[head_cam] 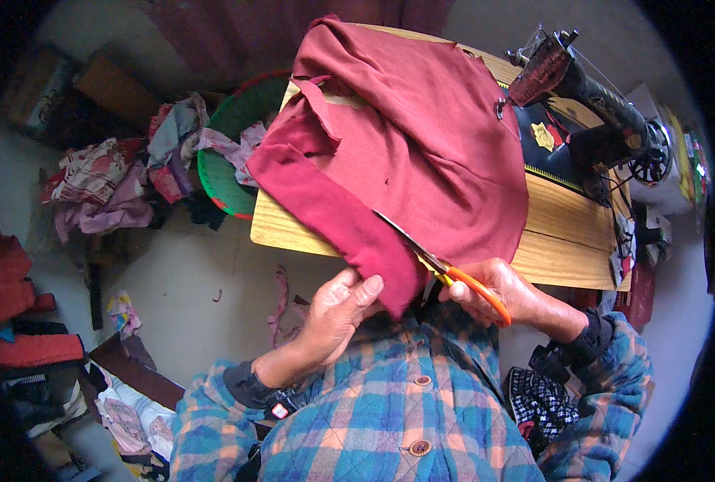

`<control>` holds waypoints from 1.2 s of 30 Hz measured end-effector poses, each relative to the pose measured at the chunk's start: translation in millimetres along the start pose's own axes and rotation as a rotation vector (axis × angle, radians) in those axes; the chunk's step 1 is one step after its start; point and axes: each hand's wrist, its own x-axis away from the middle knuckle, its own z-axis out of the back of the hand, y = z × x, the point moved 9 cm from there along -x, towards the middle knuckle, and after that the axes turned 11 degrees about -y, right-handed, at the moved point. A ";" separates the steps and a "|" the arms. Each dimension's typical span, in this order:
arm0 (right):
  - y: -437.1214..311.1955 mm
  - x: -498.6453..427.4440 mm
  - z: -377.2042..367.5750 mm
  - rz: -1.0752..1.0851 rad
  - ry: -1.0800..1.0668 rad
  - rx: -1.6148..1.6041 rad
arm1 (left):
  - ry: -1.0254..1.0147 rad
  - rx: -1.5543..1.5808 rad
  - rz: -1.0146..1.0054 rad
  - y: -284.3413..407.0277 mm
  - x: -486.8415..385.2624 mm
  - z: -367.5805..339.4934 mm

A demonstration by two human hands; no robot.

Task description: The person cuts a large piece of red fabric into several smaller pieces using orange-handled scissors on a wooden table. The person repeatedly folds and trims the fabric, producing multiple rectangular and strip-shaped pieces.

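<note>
A large piece of dull red fabric (447,120) lies rumpled over the wooden sewing table. Along its near left edge runs a folded-over band of deeper crimson fabric (333,208), which hangs past the table edge toward me. My left hand (344,313) pinches the near end of this band between thumb and fingers. In my right hand (493,292) are fabric scissors (472,286) with orange handles. Their upper blade lies over the fabric beside the crimson band, pointing to the far left; the lower blade is mostly hidden under the cloth.
A black sewing machine (598,102) stands on the right of the wooden table (568,241). Left of the table is a green plastic basket (213,187) with scraps. Heaped cloth (92,181) lies at the left, and fabric strips (279,301) lie on the floor.
</note>
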 end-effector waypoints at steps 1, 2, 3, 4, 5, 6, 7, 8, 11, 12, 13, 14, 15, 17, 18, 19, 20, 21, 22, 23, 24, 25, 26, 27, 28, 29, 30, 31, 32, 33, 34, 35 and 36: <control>-4.8 0.5 0.3 0.052 0.002 0.019 | 0.048 -0.076 -0.025 5.4 4.0 4.4; -6.7 0.6 -0.1 0.073 -0.003 0.033 | 0.072 -0.121 -0.074 12.7 7.1 6.2; -5.5 0.6 -0.3 0.055 -0.004 0.053 | 0.113 -0.149 -0.122 19.5 10.2 8.8; -7.9 0.7 -1.2 0.090 -0.013 0.015 | 0.123 -0.179 -0.222 29.4 11.4 7.3; -6.8 0.8 -1.7 0.086 -0.017 -0.017 | 0.123 -0.189 -0.295 36.9 12.1 4.7; -5.7 0.7 -2.0 0.081 -0.019 -0.049 | 0.120 -0.198 -0.369 44.5 11.7 1.9; -6.0 0.4 -1.9 0.082 -0.023 -0.039 | 0.115 -0.207 -0.441 53.2 11.1 -0.9; -6.0 0.0 -1.9 0.082 -0.025 -0.031 | 0.113 -0.211 -0.444 56.7 8.1 -2.6; -6.5 -0.7 -2.0 0.089 -0.031 -0.020 | 0.113 -0.349 -0.428 67.1 -3.4 -11.0; -3.0 -1.0 -1.5 0.047 -0.027 -0.004 | 0.129 -0.337 -0.381 66.2 -7.0 -10.4; -7.3 -0.7 -1.7 0.099 -0.030 -0.020 | 0.143 -0.324 -0.334 64.8 -9.5 -9.7; -7.9 -0.5 -1.6 0.105 -0.028 -0.024 | 0.150 -0.314 -0.304 64.1 -12.8 -9.2; -8.7 -0.2 -1.8 0.111 -0.027 -0.027 | 0.156 -0.303 -0.273 62.7 -15.6 -8.5; -9.8 1.2 -2.5 0.117 -0.029 -0.048 | 0.162 -0.297 -0.243 60.1 -22.3 -7.0; -10.4 1.9 -2.6 0.119 -0.029 -0.059 | 0.151 -0.300 -0.286 62.6 -24.2 -7.9; -10.9 2.4 -2.6 0.117 -0.028 -0.055 | 0.151 -0.315 -0.328 63.8 -25.6 -8.4; -11.5 2.6 -2.6 0.115 -0.026 -0.051 | 0.143 -0.331 -0.366 65.5 -26.4 -8.9; -10.5 2.4 -2.7 0.094 -0.026 -0.041 | 0.158 -0.333 -0.340 62.7 -26.8 -5.9; -12.3 1.9 -3.1 0.105 -0.030 -0.043 | 0.164 -0.334 -0.309 59.9 -25.7 -3.5; -12.5 0.9 -3.8 0.097 -0.036 -0.040 | 0.196 -0.343 -0.258 55.9 -24.3 0.9; -12.9 -0.2 -4.5 0.088 -0.043 -0.037 | 0.176 -0.345 -0.294 56.9 -24.0 -1.2; -15.4 -1.4 -4.8 0.098 -0.047 -0.021 | 0.180 -0.355 -0.310 56.6 -23.2 -1.6; -18.3 -3.4 -4.8 0.108 -0.051 -0.005 | 0.183 -0.365 -0.326 57.3 -22.0 -2.0; -21.6 -5.4 -4.4 0.118 -0.053 0.010 | 0.176 -0.369 -0.322 56.6 -22.0 -2.7; -22.1 -6.9 -4.9 0.096 -0.062 0.014 | 0.167 -0.374 -0.319 56.0 -21.8 -3.9; -22.9 -8.4 -5.4 0.075 -0.072 0.018 | 0.168 -0.379 -0.309 55.3 -21.7 -4.2; -23.9 -9.7 -5.4 0.054 -0.084 0.023 | 0.148 -0.385 -0.331 56.7 -21.5 -6.7; -26.0 -10.8 -4.9 0.036 -0.098 0.065 | 0.137 -0.390 -0.345 57.9 -20.9 -8.3; -28.3 -11.8 -3.6 0.018 -0.113 0.107 | 0.126 -0.392 -0.361 59.3 -20.1 -9.9; -31.1 -12.8 -4.3 0.013 -0.136 0.151 | 0.128 -0.399 -0.370 60.4 -18.9 -10.2; -32.0 -13.8 -3.6 -0.005 -0.128 0.155 | 0.129 -0.403 -0.383 61.8 -17.6 -10.4; -33.8 -14.3 -3.5 -0.010 -0.130 0.161 | 0.128 -0.406 -0.399 63.3 -16.2 -10.7; -32.1 -14.9 -3.7 -0.052 -0.135 0.176 | 0.126 -0.404 -0.397 63.2 -15.4 -10.7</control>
